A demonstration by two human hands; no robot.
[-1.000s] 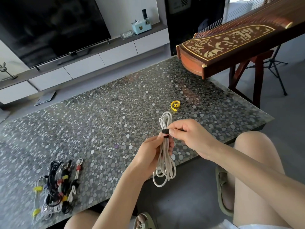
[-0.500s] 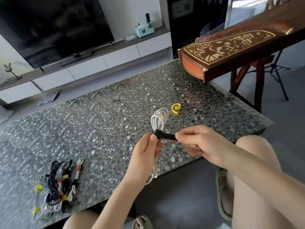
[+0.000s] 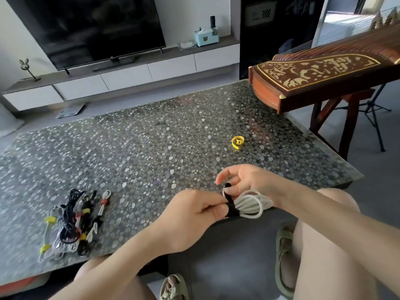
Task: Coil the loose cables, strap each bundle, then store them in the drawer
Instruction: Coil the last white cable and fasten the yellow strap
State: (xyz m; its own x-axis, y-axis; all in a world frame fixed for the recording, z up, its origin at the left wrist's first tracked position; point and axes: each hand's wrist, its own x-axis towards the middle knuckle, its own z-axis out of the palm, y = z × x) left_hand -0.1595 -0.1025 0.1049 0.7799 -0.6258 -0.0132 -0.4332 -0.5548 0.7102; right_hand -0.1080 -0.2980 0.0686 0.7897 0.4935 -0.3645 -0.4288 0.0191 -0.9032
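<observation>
Head view: left hand (image 3: pixel 194 213) grips white cable (image 3: pixel 252 204), right hand (image 3: pixel 249 180) pinches black strap (image 3: pixel 231 210).

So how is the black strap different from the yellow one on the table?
The black strap is wrapped round the white cable bundle; the yellow strap holds nothing. The black strap is up off the table, held between the left hand and right hand; the yellow strap lies there alone, untouched. The yellow strap is curled into an open ring; the black strap hugs its bundle. Both are narrow cable straps.
</observation>
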